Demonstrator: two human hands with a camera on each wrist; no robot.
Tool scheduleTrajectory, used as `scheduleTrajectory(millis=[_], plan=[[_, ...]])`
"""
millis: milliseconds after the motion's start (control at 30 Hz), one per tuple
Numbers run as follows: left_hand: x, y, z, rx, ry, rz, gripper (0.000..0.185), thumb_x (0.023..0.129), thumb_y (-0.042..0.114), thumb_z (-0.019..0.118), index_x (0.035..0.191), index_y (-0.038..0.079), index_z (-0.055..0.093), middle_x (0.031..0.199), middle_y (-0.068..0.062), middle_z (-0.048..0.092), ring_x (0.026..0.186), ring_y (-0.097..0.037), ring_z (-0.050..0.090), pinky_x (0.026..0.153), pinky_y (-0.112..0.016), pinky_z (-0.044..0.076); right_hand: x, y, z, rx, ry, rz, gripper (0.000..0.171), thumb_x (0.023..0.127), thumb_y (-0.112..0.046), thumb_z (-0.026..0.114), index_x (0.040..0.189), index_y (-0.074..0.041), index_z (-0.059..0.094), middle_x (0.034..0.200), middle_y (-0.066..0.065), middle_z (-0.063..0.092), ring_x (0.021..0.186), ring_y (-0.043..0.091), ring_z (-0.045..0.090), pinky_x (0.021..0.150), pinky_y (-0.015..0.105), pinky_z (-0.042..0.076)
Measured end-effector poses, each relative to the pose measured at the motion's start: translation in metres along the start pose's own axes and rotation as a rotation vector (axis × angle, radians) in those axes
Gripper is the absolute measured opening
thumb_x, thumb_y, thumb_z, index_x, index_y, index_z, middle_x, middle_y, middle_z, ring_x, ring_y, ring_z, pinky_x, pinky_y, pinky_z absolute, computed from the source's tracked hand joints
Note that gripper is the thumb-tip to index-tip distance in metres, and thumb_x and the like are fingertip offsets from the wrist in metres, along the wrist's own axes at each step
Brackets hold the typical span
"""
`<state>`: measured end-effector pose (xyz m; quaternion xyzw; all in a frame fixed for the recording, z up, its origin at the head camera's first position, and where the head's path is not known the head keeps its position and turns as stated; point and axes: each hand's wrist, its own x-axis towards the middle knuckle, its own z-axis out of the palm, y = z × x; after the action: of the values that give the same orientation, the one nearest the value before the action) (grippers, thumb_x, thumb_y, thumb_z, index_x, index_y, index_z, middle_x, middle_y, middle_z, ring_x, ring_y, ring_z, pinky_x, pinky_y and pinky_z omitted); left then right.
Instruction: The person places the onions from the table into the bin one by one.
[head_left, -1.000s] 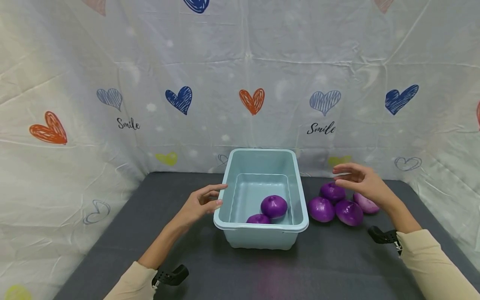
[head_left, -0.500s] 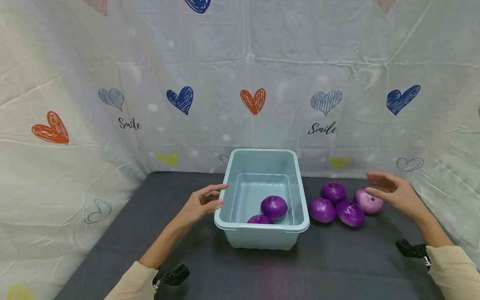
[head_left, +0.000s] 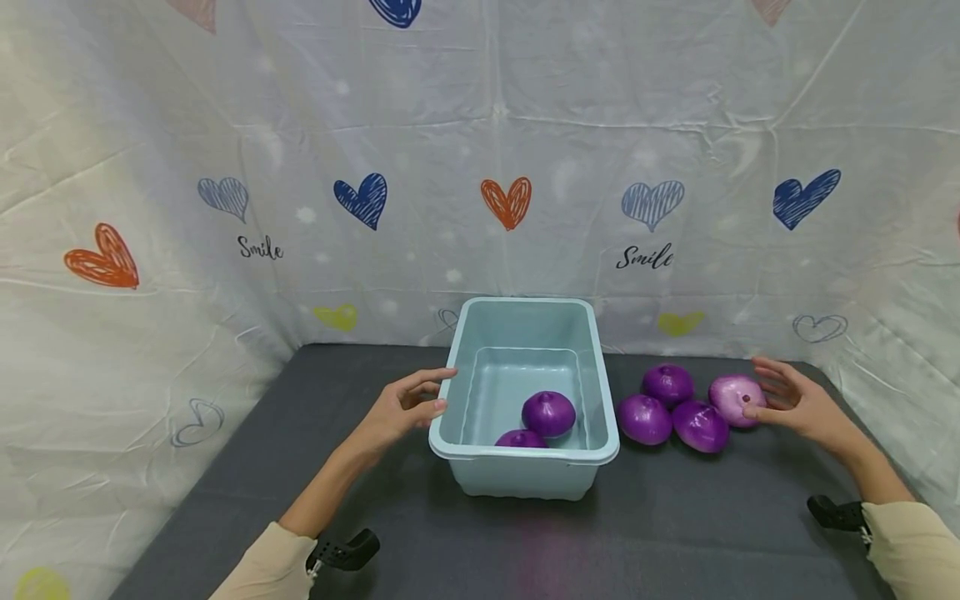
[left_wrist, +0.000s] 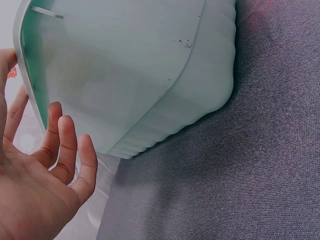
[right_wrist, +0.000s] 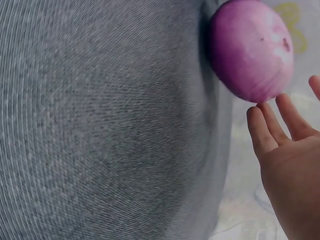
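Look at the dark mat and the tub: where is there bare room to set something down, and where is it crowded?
Bare mat lies in front of the tub between the two forearms, and left of the left hand. The tub's far half is bare. Crowded: right of the tub, four onions cluster, with the right hand at the palest onion.

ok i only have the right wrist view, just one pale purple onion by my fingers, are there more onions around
Observer: Yes. The head view shows three darker onions left of the pale onion, in a cluster on the dark table.
Operator: where's the bin then
Observer: A light blue bin sits left of that cluster, with two onions in the bin at its near end.
Operator: and my other hand
Observer: The left hand is open at the bin's left rim; whether it touches is unclear. The right hand is open, fingertips at the pale onion.
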<state>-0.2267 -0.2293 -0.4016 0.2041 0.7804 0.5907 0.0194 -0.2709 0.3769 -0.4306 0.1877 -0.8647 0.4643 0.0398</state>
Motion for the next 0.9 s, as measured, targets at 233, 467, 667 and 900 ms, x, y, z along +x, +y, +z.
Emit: scheduleTrajectory(millis=[233,467,667,900], plan=[[0.001,0.0,0.0,-0.015,-0.006,0.0,0.048,0.1,0.017,0.067,0.147,0.011,0.056,0.124,-0.024,0.058,0.104,-0.033,0.061,0.086,-0.046,0.052,0.0,0.008,0.003,0.007,-0.018,0.001,0.076,0.09,-0.006,0.079,0.152,0.005,0.035,0.147,0.032,0.038,0.117,-0.003,0.046,0.086,0.013,0.045],[0.001,0.0,0.0,-0.012,-0.007,-0.009,0.048,0.1,0.019,0.067,0.146,0.012,0.057,0.125,-0.025,0.057,0.105,-0.033,0.061,0.087,-0.046,0.052,0.004,0.015,0.005,0.002,-0.009,-0.044,0.064,0.088,-0.006,0.081,0.143,0.006,0.05,0.135,0.012,0.055,0.11,-0.005,0.055,0.082,0.018,0.049],[-0.001,0.001,0.0,-0.008,-0.004,-0.002,0.047,0.1,0.018,0.067,0.146,0.013,0.057,0.123,-0.022,0.059,0.105,-0.033,0.06,0.086,-0.046,0.052,0.007,0.014,0.007,-0.025,-0.014,-0.053,0.061,0.088,-0.005,0.081,0.14,0.007,0.051,0.132,0.025,0.055,0.106,-0.006,0.056,0.078,0.021,0.052],[-0.001,0.0,0.0,-0.02,-0.009,-0.004,0.048,0.101,0.018,0.066,0.147,0.013,0.056,0.124,-0.02,0.06,0.108,-0.034,0.06,0.089,-0.049,0.052,0.009,0.017,0.007,-0.037,-0.013,-0.014,0.062,0.088,-0.007,0.082,0.14,0.003,0.05,0.133,0.031,0.053,0.105,-0.008,0.053,0.076,0.024,0.052]])
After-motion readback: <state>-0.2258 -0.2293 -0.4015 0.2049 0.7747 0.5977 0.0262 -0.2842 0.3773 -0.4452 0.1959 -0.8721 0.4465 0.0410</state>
